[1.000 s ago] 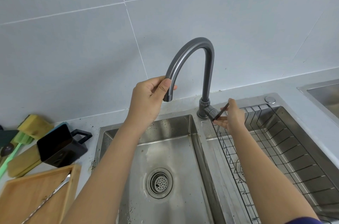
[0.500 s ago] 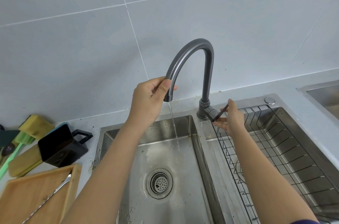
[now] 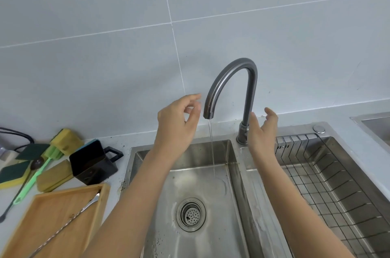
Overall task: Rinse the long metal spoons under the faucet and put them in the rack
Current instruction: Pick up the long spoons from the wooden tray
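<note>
A grey curved faucet (image 3: 232,80) stands behind the steel sink (image 3: 230,173), and a thin stream of water (image 3: 211,148) runs from its spout into the left basin. My left hand (image 3: 179,122) hovers just left of the spout, fingers apart, holding nothing. My right hand (image 3: 261,133) is open beside the faucet's base, covering the handle. A long metal spoon (image 3: 69,224) lies diagonally in the wooden tray (image 3: 48,211) at the lower left. The wire rack (image 3: 329,186) fills the right basin and holds no spoons.
A black square cup (image 3: 92,164) lies on its side on the counter left of the sink. Sponges (image 3: 65,141) and a green-handled brush (image 3: 35,175) lie behind the tray. The drain strainer (image 3: 191,214) sits mid-basin. A second sink's edge (image 3: 371,124) shows at far right.
Water began to run from the spout. My left hand let go of the spout and opened. My right hand came off the faucet handle and opened. The view shifted left and up.
</note>
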